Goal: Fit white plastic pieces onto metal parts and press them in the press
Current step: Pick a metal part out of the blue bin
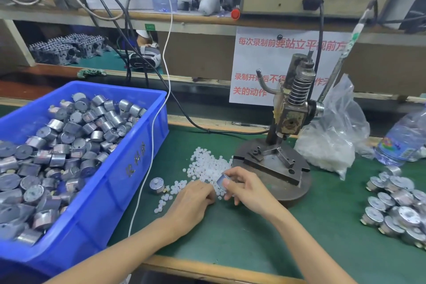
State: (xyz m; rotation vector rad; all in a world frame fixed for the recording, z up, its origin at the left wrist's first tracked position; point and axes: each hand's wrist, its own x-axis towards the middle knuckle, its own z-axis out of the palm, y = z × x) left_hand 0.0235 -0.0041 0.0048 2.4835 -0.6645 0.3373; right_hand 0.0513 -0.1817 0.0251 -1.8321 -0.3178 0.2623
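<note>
Progress-wise this looks like the middle of a long batch. The blue bin (138, 168) at the left edge of the bench is still heaped with bare metal parts (69, 145), so I'd say most of the work is left.

Just right of the bin, a lone metal part (156, 185) stands on the green mat (253, 237), apart from both hands. The loose white plastic pieces (207, 166) are scattered mid-bench, running up to the base of the press (276, 168).

The left hand (193, 196) is knuckles-up with its fingertips curled down into those pieces. It's probably picking one, but I can't tell if it actually has one. The right hand (244, 189) pinches the held metal part (222, 181) just above the pile, close to the front of the press. My read is that fitting is in progress and pressing hasn't happened for this one, since the press bed shows nothing on it.

Right of the press sits a plastic bag (334, 145) of spare white pieces, then a water bottle (403, 140). Toward the right edge there's a heap of parts (396, 210), likely the finished ones.

In the way: a white cable (147, 168) hangs over the bin wall near the lone part, and the loose pieces crowd the press base.
</note>
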